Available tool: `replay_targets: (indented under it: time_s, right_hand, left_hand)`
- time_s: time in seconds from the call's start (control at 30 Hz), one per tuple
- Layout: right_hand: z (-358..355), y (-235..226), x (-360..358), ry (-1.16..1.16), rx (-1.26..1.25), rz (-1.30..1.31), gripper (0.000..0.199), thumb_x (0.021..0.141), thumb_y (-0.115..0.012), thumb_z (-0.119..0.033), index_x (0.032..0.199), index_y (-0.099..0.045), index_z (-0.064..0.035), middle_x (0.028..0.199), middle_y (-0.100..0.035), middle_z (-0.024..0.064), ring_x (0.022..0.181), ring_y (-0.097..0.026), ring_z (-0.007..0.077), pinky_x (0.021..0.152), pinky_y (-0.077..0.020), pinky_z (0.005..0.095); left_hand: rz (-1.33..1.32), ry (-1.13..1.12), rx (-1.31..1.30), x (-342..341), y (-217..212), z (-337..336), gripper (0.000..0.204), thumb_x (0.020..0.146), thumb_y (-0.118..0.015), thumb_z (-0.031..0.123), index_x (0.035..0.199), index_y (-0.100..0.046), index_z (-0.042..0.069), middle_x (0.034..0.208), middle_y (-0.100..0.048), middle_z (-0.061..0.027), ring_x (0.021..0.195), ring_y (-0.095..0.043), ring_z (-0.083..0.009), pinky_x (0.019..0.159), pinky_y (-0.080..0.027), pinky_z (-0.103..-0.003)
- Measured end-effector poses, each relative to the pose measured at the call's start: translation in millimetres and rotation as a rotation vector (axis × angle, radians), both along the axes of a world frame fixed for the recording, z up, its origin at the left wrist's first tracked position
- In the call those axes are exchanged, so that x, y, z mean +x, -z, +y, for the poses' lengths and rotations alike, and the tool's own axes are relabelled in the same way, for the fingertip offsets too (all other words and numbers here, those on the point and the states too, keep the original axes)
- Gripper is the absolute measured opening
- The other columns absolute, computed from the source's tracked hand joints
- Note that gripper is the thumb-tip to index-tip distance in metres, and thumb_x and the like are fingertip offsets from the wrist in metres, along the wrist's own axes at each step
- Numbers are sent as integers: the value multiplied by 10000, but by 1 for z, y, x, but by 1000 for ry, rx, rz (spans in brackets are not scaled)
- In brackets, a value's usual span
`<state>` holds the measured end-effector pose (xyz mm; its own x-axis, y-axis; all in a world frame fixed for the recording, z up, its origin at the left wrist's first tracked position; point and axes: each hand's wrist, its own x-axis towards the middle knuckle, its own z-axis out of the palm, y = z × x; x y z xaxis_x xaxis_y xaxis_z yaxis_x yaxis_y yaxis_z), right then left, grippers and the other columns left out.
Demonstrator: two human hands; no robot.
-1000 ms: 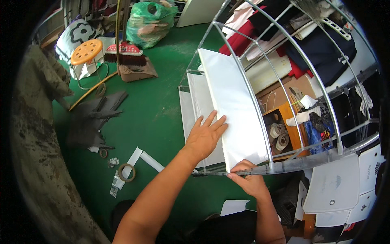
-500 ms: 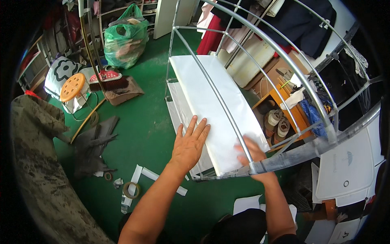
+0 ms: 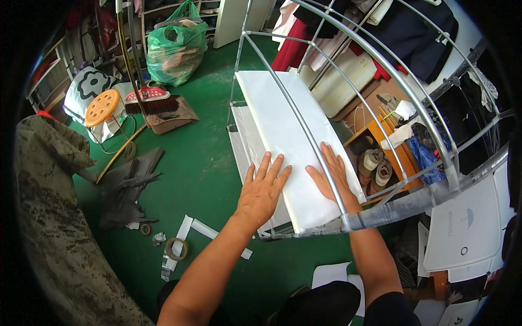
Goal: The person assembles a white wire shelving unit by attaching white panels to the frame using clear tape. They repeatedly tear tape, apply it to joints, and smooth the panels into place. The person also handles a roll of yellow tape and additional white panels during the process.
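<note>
A long white sheet (image 3: 283,125) lies over a shelf of a grey metal tube rack (image 3: 348,108). My left hand (image 3: 263,190) rests flat on its near left edge, fingers spread. My right hand (image 3: 333,176) lies flat on the sheet's near right part, under a rack tube that crosses the wrist. Neither hand grips anything. A lower white shelf layer (image 3: 244,146) shows beneath the sheet on the left.
On the green floor (image 3: 201,163) lie a tape roll (image 3: 176,249), white strips (image 3: 206,228) and grey cloth pieces (image 3: 128,185). Further back are a green plastic bag (image 3: 174,49), a broom head (image 3: 149,98) and an orange stool (image 3: 101,107). Shoes (image 3: 378,165) sit in a wooden box at right.
The view has shifted so the rack sits more centrally. My right hand has moved from the sheet's near corner up onto its top surface; my left hand stays flat on the sheet.
</note>
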<state>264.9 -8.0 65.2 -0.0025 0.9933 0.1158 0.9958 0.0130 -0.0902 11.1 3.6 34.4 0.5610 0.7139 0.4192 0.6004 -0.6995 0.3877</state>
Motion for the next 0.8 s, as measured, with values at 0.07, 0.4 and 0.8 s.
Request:
replay_targets:
  time_s: [0.07,0.4,0.8]
  right_hand:
    - [15,-1,-7,-3,1,0,649,1038,-498,-447,1542,-402,-49,1649,-265,218,1546,-196,371,1230,-131,564]
    - [39,6,-19,27,-126,-45,728,1046,-381,-564,1598,-318,-95,1679,-204,190,1567,-166,295,1238,-2,536]
    - [35,8,-20,16,-33,-37,713,1032,-448,-543,1572,-373,-84,1658,-264,196,1555,-192,332,1235,-50,542]
  left_hand:
    - [12,1,6,1,0,-2,543,935,-507,37,1472,-499,115,1621,-355,-130,1528,-265,-373,1197,-290,-562]
    - [-18,6,-14,0,2,-7,541,938,-504,27,1476,-487,82,1633,-334,-138,1529,-264,-370,1206,-285,-545]
    - [14,7,-67,-1,-1,-12,633,885,-605,34,1497,-452,91,1649,-291,-149,1533,-244,-378,1208,-279,-538]
